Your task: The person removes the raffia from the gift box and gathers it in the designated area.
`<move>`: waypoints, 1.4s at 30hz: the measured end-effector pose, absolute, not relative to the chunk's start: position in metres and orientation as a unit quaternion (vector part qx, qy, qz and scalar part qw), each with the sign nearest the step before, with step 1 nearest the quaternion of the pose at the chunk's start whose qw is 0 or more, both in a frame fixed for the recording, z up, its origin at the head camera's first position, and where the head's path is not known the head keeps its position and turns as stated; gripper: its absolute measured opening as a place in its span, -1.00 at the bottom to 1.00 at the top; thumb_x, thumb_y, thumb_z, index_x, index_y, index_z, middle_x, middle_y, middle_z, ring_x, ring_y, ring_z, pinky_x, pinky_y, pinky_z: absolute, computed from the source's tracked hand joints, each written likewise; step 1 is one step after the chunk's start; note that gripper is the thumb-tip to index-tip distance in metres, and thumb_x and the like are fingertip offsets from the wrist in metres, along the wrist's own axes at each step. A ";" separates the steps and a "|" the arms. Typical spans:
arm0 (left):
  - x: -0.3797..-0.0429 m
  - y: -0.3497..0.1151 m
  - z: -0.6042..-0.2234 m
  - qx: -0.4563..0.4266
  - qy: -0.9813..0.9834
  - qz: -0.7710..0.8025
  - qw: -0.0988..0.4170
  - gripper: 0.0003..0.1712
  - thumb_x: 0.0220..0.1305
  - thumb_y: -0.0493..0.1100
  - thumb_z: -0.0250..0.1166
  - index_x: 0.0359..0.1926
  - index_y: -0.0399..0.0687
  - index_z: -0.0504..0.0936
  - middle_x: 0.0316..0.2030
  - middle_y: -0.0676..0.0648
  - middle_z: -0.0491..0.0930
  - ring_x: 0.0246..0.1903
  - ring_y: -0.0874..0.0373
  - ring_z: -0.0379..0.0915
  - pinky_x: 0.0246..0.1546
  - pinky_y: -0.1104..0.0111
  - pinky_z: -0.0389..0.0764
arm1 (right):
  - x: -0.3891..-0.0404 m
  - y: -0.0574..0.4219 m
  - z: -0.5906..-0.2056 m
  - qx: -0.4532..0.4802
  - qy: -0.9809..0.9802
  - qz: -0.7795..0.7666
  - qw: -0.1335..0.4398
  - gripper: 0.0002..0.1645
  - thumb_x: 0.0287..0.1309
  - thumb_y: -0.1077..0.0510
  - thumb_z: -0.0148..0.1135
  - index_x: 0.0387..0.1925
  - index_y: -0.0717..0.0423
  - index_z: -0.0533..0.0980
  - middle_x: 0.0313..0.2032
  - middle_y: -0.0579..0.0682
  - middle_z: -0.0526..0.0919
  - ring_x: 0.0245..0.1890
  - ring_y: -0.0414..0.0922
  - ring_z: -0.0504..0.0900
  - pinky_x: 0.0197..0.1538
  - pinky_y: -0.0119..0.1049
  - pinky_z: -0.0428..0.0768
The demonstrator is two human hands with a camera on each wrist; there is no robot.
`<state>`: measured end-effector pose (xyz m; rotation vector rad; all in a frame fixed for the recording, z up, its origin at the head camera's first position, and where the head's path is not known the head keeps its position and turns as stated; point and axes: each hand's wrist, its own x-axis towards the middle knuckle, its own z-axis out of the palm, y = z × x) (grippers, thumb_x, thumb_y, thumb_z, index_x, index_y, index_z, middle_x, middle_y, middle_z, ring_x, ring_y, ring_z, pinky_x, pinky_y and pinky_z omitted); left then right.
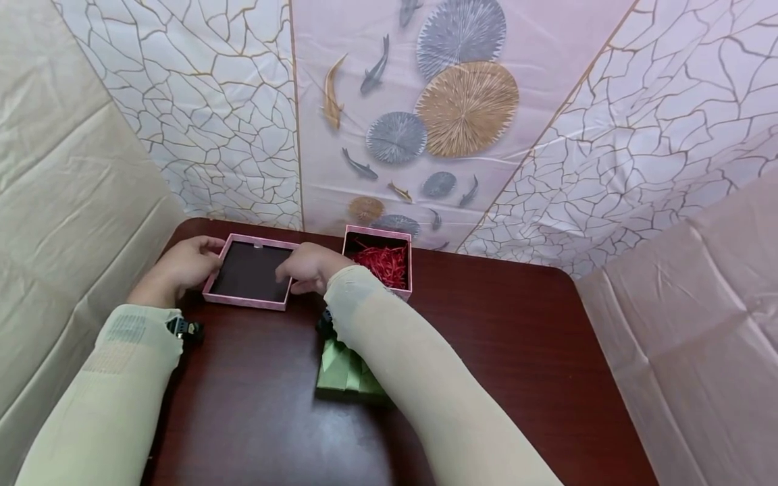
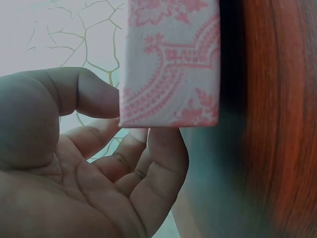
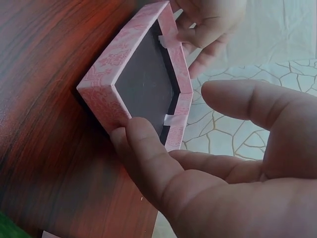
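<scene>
A shallow pink patterned box lid with a black inside lies at the far left of the table. My left hand pinches its left wall, the thumb at one edge and curled fingers beneath in the left wrist view. At the opposite wall is my right hand. In the right wrist view its fingertips touch the lid's corner side, while the thumb stands apart in the air. White tabs show along the lid's inner wall.
Right of the lid stands a pink box holding red shredded paper. A green box with a ribbon lies nearer, partly hidden under my right forearm. Patterned cloth hangs behind the dark wooden table.
</scene>
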<state>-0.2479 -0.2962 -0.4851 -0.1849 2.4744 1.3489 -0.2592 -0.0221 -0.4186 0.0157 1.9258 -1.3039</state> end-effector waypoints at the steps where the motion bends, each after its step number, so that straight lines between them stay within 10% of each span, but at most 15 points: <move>1: -0.248 -0.296 -0.485 -0.067 0.866 0.470 0.156 -0.31 0.64 -0.25 0.07 0.67 -0.36 0.26 0.21 -0.44 0.54 -0.03 -0.10 0.67 -0.17 0.27 0.78 | -0.259 -0.022 -0.419 0.004 0.760 -0.516 0.396 -0.18 0.52 0.30 0.32 0.69 0.28 0.30 0.67 0.16 0.34 0.48 0.10 0.52 0.47 0.09 0.68; 15: -0.250 -0.292 -0.480 -0.088 0.857 0.480 0.166 -0.22 0.75 -0.02 0.03 0.72 -0.37 0.11 0.38 -0.45 0.45 0.17 -0.19 0.60 -0.07 0.25 0.76 | -0.259 -0.023 -0.405 -0.003 0.775 -0.510 0.373 -0.13 0.45 0.25 0.41 0.69 0.24 0.33 0.66 0.10 0.38 0.49 0.01 0.51 0.46 0.09 0.69; 24: -0.254 -0.283 -0.468 -0.078 0.887 0.445 0.098 -0.18 0.73 0.16 0.07 0.67 -0.31 0.25 0.38 -0.46 0.46 0.26 -0.30 0.50 0.33 -0.17 0.55 | -0.262 -0.019 -0.384 -0.022 0.789 -0.501 0.355 -0.11 0.50 0.21 0.40 0.72 0.19 0.27 0.67 0.11 0.37 0.60 0.14 0.45 0.44 0.11 0.71; 42: -0.243 -0.220 -0.425 0.030 0.888 0.459 0.021 -0.36 0.66 0.05 0.29 0.59 -0.06 0.48 0.35 -0.28 0.59 0.29 -0.22 0.57 0.26 -0.07 0.55 | -0.258 0.026 -0.341 -0.161 0.866 -0.401 0.253 -0.32 0.44 0.10 0.42 0.52 0.02 0.51 0.43 0.11 0.61 0.34 0.01 0.66 0.33 -0.11 0.71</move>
